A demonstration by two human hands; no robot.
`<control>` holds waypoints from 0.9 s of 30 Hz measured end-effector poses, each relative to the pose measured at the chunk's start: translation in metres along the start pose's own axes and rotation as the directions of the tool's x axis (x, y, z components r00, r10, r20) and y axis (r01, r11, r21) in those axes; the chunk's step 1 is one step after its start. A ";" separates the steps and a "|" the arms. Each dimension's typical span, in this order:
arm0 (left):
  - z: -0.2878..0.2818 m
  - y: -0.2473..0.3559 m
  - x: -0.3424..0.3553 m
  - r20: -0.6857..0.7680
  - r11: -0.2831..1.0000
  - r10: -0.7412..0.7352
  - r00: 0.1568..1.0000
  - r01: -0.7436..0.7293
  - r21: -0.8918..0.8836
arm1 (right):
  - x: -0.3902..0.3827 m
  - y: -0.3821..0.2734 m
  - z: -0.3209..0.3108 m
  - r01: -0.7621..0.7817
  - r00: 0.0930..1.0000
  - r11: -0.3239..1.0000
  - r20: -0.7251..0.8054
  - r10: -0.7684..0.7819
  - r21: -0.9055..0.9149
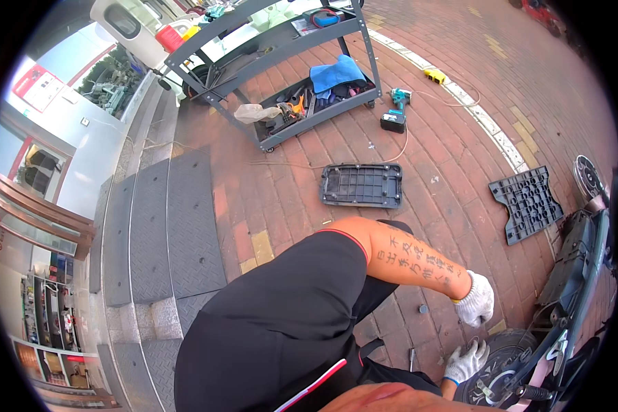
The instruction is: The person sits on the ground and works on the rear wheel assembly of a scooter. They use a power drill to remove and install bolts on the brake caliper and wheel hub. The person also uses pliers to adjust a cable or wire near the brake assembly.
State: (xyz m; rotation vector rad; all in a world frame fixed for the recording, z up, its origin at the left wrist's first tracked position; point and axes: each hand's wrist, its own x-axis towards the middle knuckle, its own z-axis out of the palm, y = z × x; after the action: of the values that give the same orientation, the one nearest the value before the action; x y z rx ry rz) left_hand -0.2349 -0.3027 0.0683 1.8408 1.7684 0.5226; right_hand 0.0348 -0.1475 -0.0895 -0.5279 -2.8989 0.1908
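Note:
I bend over a pink and black scooter (578,275) at the right edge. My left hand (475,301), in a white work glove at the end of a bare tattooed forearm, hangs with curled fingers just above the scooter's wheel (502,374); what it grips, if anything, is hidden. My right hand (465,362), also gloved, lies with fingers spread against the tyre. A thin metal tool (412,358) and a small bolt (423,309) lie on the bricks beside my hands. My black shirt fills the lower middle.
Two black plastic panels (362,184) (527,202) lie on the brick pavement. A grey tool cart (281,62) with a blue cloth (336,72) stands beyond, a teal power tool (398,97) and battery (393,122) beside it. Steps with grey mats (178,226) rise at the left.

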 end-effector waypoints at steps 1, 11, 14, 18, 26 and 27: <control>-0.016 -0.008 -0.011 -0.026 1.000 -0.026 0.999 0.026 -0.008 | 0.001 -0.002 -0.004 -0.005 1.000 1.000 0.007 0.005 0.008; -0.136 -0.135 -0.120 -0.500 0.933 -0.329 0.801 0.196 -0.300 | 0.064 0.005 -0.049 -0.467 0.841 0.884 0.303 0.448 -0.013; -0.162 -0.155 -0.179 -0.796 0.932 -0.360 0.487 0.152 -0.329 | 0.104 -0.004 -0.094 -0.461 0.871 0.886 0.224 0.438 0.060; -0.218 -0.194 -0.298 -0.880 0.909 -0.368 0.300 0.317 -0.272 | 0.148 -0.025 -0.132 -0.442 0.890 0.863 0.236 0.389 0.244; -0.500 -0.174 -0.523 -0.934 0.664 0.304 -0.187 0.745 0.067 | 0.170 -0.078 -0.148 -0.447 0.894 0.815 0.176 0.411 0.368; -0.531 -0.163 -0.542 -0.954 0.531 0.208 -0.218 0.844 -0.077 | 0.164 -0.078 -0.147 -0.451 0.892 0.806 0.165 0.421 0.383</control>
State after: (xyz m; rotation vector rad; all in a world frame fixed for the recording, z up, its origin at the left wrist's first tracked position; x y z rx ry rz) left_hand -0.7249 -0.7836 0.4303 0.4879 4.0112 1.2957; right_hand -0.1114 -0.1473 0.0920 -1.1126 -2.6286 0.8827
